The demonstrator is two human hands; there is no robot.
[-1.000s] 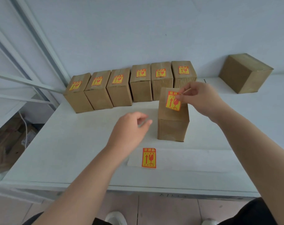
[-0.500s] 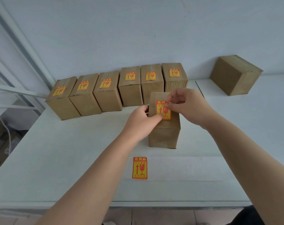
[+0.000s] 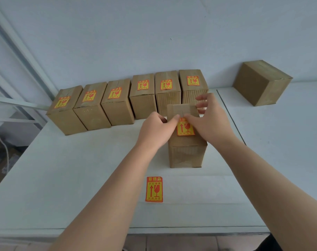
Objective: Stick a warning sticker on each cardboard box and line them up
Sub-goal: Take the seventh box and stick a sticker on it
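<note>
Cardboard box [image 3: 187, 154] nearest the camera is stood upright on the white table [image 3: 63, 178], apart from and just in front of the row of six stickered boxes [image 3: 128, 98] lined along the wall. A red-and-yellow warning sticker [image 3: 185, 128] is laid on its top face. The sticker's upper left corner is pressed by the fingertips of the left hand [image 3: 156, 128], whose fingers are curled together. The sticker's right edge is covered by the right hand [image 3: 208, 120], with thumb down on the top and the other fingers spread loosely over the far edge. A spare sticker [image 3: 154, 189] is seen lying flat on a backing sheet near the table's front edge. An unstickered box [image 3: 260, 84] is set well apart at the right, turned at an angle.
</note>
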